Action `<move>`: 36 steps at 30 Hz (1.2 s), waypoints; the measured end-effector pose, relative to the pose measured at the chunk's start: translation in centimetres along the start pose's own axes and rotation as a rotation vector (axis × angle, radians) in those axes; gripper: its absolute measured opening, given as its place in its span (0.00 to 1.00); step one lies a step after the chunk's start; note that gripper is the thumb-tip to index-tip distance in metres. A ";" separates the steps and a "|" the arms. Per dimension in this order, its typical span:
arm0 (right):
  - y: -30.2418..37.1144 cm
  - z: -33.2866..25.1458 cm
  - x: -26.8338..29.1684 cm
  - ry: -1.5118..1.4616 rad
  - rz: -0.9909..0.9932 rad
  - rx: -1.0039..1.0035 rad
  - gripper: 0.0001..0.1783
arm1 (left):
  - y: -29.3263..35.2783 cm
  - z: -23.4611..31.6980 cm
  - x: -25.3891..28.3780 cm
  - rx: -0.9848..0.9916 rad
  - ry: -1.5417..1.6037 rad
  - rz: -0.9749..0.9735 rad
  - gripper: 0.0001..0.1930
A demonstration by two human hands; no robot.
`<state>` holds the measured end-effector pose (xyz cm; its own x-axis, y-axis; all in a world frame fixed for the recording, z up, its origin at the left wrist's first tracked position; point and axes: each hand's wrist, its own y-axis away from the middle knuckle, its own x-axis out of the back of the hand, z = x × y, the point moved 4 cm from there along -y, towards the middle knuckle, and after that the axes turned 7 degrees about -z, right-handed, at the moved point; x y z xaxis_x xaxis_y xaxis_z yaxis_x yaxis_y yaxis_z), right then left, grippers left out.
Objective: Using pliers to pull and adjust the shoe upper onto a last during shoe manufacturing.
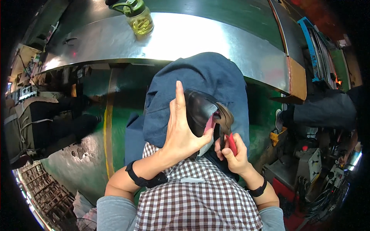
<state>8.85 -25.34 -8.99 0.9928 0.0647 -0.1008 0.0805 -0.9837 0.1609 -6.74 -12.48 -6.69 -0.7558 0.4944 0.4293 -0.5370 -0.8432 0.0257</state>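
Note:
A glossy black leather shoe upper (199,104) rests against my lap, its toe end pointing away from me. Pink lining (210,122) shows along its right edge. My left hand (180,134) steadies the shoe, the thumb pressed by the pink lining and the index finger stretched out along its left side. With my right hand (237,157) I grip the red-covered handle of lasting pincers (225,118). Their worn metal head lies against the upper's edge beside my left thumb. Whether the jaws pinch the leather is hard to see.
Ahead stands a metal-topped bench (104,40) carrying a clear bottle with a green lid (139,19). Cardboard (296,81) covers its right corner. People sit at left (38,119) and right (323,109). A grey control box (309,165) is at right, a metal rack (46,188) at lower left.

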 end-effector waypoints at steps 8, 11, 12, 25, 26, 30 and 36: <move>0.0 3.4 0.3 0.111 0.074 0.102 0.19 | -0.2 -0.7 -0.5 0.011 0.087 0.010 0.68; 0.0 2.0 0.9 0.159 0.049 0.117 0.17 | 0.2 -0.6 -0.6 -0.042 0.126 0.019 0.69; 0.7 2.2 1.8 0.257 -0.010 0.123 0.15 | 0.7 -0.7 -0.6 -0.099 0.120 0.019 0.69; 6.2 0.9 3.1 0.673 -0.074 0.540 0.13 | 6.4 -0.2 -0.1 -0.689 0.289 0.010 0.68; 6.2 1.0 3.0 0.651 -0.059 0.533 0.11 | 5.9 0.3 0.5 -0.632 0.223 -0.025 0.66; 8.1 4.4 2.9 0.188 0.042 0.313 0.23 | 3.4 -1.3 1.4 -0.334 0.160 -0.104 0.58; 1.5 0.3 1.2 -0.065 0.270 0.103 0.19 | 1.4 -1.6 2.7 -0.074 0.279 -0.192 0.56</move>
<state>10.15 -26.78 -9.21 0.9690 -0.2094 -0.1312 -0.1987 -0.9759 0.0899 -10.10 -12.04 -6.93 -0.7059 0.6901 0.1595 -0.6977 -0.7163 0.0118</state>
